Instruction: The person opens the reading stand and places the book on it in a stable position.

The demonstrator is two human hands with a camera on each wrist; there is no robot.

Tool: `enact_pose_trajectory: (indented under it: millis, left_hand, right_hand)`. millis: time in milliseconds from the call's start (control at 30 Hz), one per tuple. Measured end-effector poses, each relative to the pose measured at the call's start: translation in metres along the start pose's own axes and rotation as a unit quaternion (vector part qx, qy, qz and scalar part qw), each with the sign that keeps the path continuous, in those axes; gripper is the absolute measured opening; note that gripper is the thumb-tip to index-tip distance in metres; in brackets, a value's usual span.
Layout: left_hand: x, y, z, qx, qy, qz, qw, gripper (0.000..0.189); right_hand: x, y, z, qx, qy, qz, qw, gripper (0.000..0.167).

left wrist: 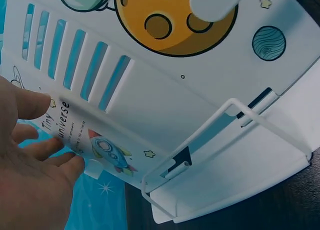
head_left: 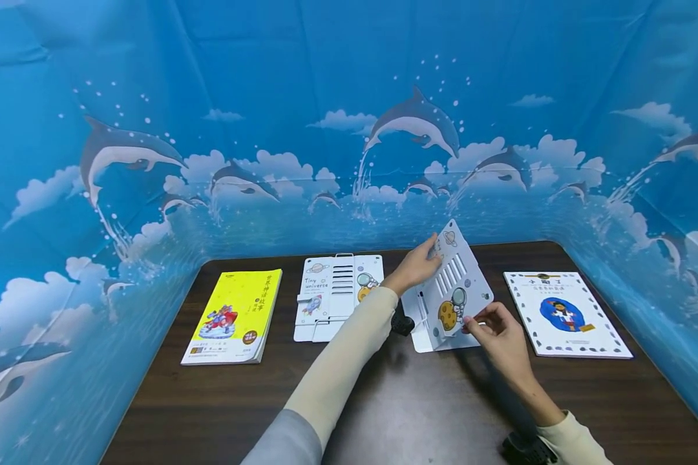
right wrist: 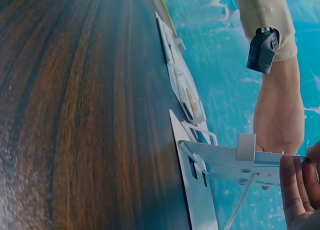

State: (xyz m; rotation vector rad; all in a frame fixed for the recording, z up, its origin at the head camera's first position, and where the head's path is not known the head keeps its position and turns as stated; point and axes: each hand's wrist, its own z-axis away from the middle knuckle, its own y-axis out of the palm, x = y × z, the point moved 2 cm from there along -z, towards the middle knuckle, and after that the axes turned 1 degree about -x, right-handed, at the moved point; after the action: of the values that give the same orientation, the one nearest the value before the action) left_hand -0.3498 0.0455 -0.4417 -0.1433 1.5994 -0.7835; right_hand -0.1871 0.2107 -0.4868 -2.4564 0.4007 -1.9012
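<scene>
A white metal book stand [head_left: 455,284] with slots, a planet and an astronaut print stands tilted up on its flat base. My left hand [head_left: 415,265] grips the panel's left edge, its thumb on the side printed "Tiny universe" in the left wrist view. At the lower right edge, my right hand [head_left: 503,339] pinches the panel between thumb and fingers. A white wire page holder [left wrist: 200,140] juts out at the hinge in the left wrist view. Behind the panel, a thin wire prop [right wrist: 241,202] shows in the right wrist view.
A second, similar book stand [head_left: 321,329] lies folded flat left of the left forearm. Further left is a yellow book [head_left: 232,316]; a white book [head_left: 567,316] lies at the right. The dark wooden table [head_left: 407,407] ends at a blue dolphin-print curtain [head_left: 326,97].
</scene>
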Motion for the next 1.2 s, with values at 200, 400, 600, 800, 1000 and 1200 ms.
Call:
enact_pose_trajectory:
  millis: [200,400,600,800,1000,1200]
  left_hand:
    - [-0.001,-0.001,-0.002,-0.014,-0.017,-0.007,0.9997,0.057]
    - [0.004,-0.009,0.0,-0.04,-0.008,-0.002,0.9992,0.052]
    - [0.014,-0.016,0.001,-0.068,-0.005,-0.005,0.9977,0.049]
    - [0.022,-0.024,0.002,-0.101,-0.002,-0.011,0.9948,0.038]
    - [0.031,-0.028,0.007,-0.145,-0.006,-0.021,0.9892,0.026]
    - [0.038,-0.033,0.013,-0.161,-0.01,0.007,0.9869,0.019]
  right_hand:
    - [0.0,-0.002,0.0,-0.002,-0.002,0.023,0.9997,0.025]
    - [0.0,-0.01,-0.007,-0.03,0.014,0.048,0.9983,0.022]
    - [-0.005,-0.022,-0.016,-0.059,0.027,0.069,0.9955,0.025]
    - [-0.008,-0.034,-0.029,-0.088,0.023,0.134,0.9868,0.026]
    - [-0.012,-0.043,-0.051,-0.124,0.023,0.196,0.9725,0.026]
    - [-0.018,-0.047,-0.077,-0.134,-0.014,0.246,0.9599,0.028]
